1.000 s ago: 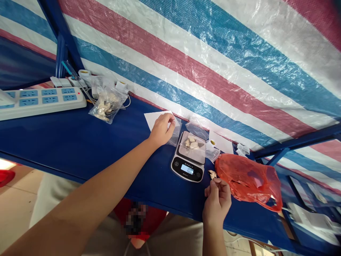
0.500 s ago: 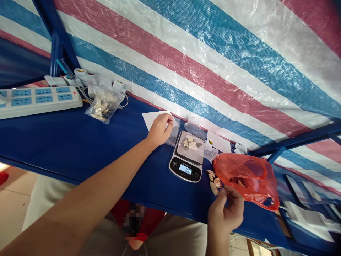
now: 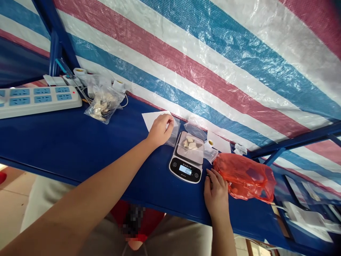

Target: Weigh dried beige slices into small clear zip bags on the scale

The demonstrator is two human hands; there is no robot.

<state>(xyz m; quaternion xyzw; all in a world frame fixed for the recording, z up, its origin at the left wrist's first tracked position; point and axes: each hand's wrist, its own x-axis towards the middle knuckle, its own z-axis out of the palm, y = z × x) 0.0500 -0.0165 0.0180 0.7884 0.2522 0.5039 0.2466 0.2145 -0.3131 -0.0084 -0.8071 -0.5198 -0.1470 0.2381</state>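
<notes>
Because its lit display faces the person, the one black-and-silver digital scale [image 3: 185,167] presumably sits between both hands for easy reading, head view. Pale, chunky pieces [image 3: 190,143] lie on its tray, in or on clear plastic, can't tell which; at least three, overlap blocks an exact count. Left hand [image 3: 160,130]: fingers curled narrow over one of two white paper sheets [image 3: 149,119]; can't tell if anything's held. Right hand [image 3: 216,188]: palm down, fingers loosely bent beside one red translucent plastic bag [image 3: 247,176], likely for short reach; grip contents hidden, can't tell.
</notes>
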